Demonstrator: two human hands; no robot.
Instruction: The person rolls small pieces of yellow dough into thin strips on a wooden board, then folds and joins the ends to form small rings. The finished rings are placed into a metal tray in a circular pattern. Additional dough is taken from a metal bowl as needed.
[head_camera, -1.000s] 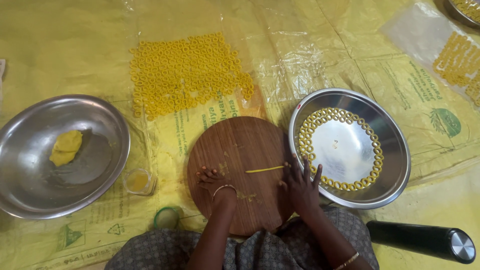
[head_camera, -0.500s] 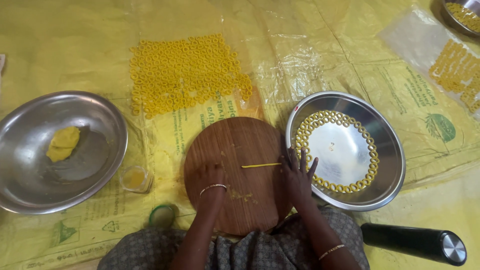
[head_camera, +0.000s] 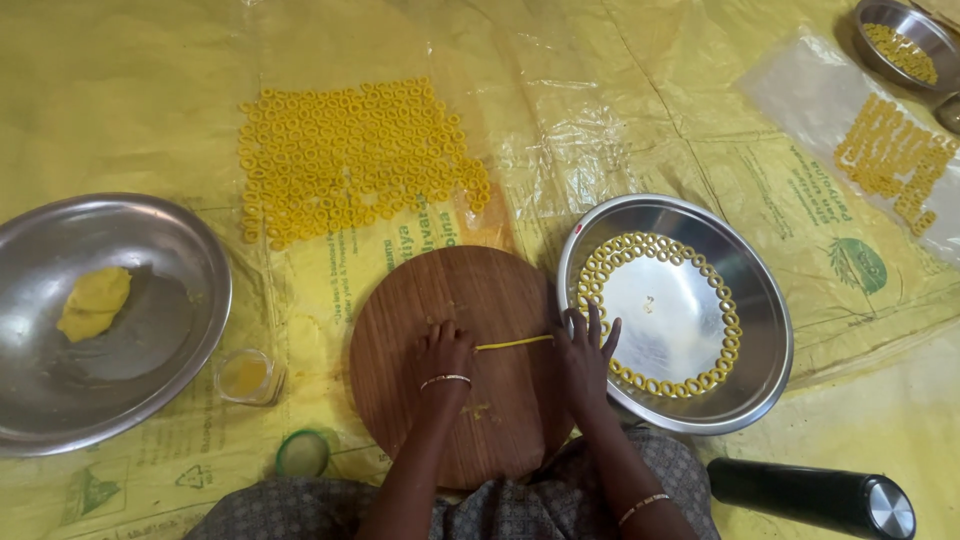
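A round wooden board (head_camera: 450, 300) lies in front of me. On it stretches a thin yellow dough strand (head_camera: 513, 343). My left hand (head_camera: 444, 348) rests flat on the strand's left end, and my right hand (head_camera: 585, 355) presses its right end with fingers spread. To the right sits a steel plate (head_camera: 760, 340) with yellow dough rings (head_camera: 600, 270) lined around its inner rim. On the left, a steel bowl (head_camera: 170, 250) holds a lump of yellow dough (head_camera: 93, 302).
Many dough rings (head_camera: 350, 155) dry on the yellow plastic sheet (head_camera: 620, 110) beyond the board. A small glass cup (head_camera: 246, 376) and a green lid (head_camera: 302, 454) sit at the lower left. A black flask (head_camera: 810, 495) lies at the lower right. More rings (head_camera: 890, 155) and another bowl (head_camera: 900, 40) are far right.
Both hands slid slightly forward over the board while rolling the strand. The strand looks a little thinner and straighter. The camera view shifted a bit.
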